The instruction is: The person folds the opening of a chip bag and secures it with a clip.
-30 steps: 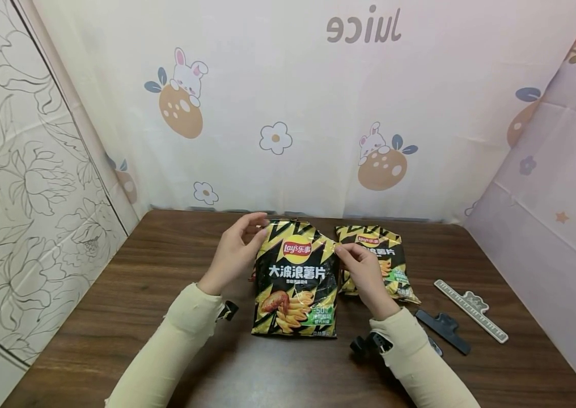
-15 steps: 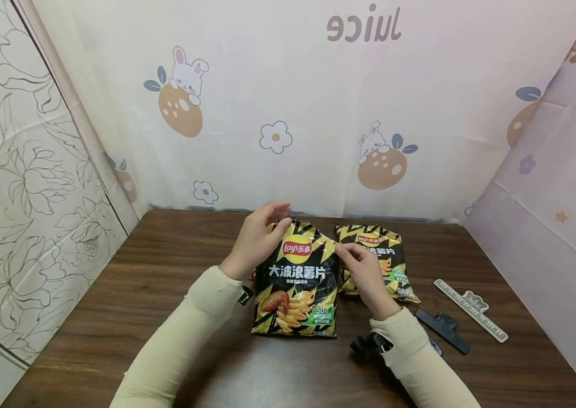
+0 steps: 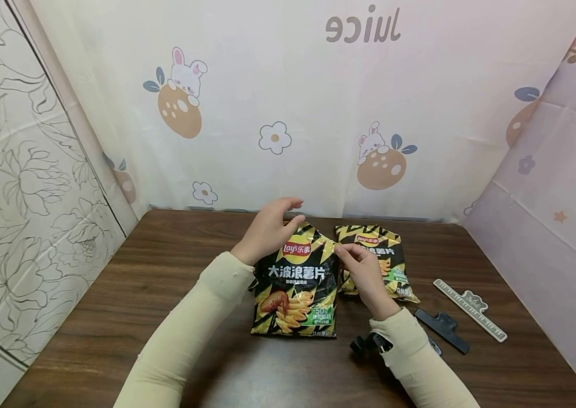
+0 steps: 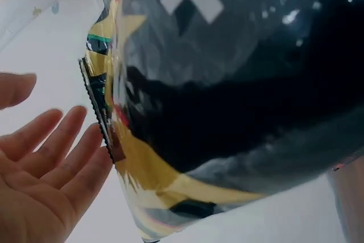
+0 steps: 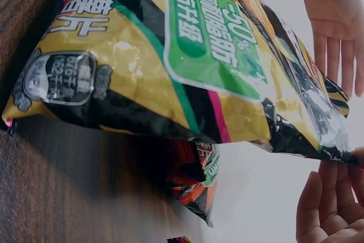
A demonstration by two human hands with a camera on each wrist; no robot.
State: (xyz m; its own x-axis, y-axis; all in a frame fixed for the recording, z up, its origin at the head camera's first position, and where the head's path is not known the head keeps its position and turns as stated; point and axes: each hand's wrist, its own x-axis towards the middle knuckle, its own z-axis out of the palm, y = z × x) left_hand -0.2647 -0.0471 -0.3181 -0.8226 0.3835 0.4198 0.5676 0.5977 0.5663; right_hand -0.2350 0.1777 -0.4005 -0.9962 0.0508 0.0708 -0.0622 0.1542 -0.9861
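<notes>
- Table [image 3: 130, 300]: 2 bags and 2 clips are seen on it, plus a 3rd bag in part.
- Front bag [image 3: 295, 294]: placed between the hands, propped up tilted, bottom end at the table. Whether the top is cut open cannot be told. Judged early in the work: 1 top corner held, rest of the top edge not gripped.
- Back bag [image 3: 394, 260]: set behind the right hand, not gripped; work on it judged left.
- Red bag [image 5: 193, 183]: mostly hidden by the front bag; progress cannot be judged.
- Left hand [image 3: 267, 229]: fingers spread, nothing pinched; held at the top edge, contact unclear.
- Right hand [image 3: 364, 272]: top right corner of the front bag pinched.
- White clip [image 3: 470, 310]: left lying at far right, unused.
- Dark clip [image 3: 443, 328]: laid just beside it, unused too; no clip is seen on any bag.
</notes>
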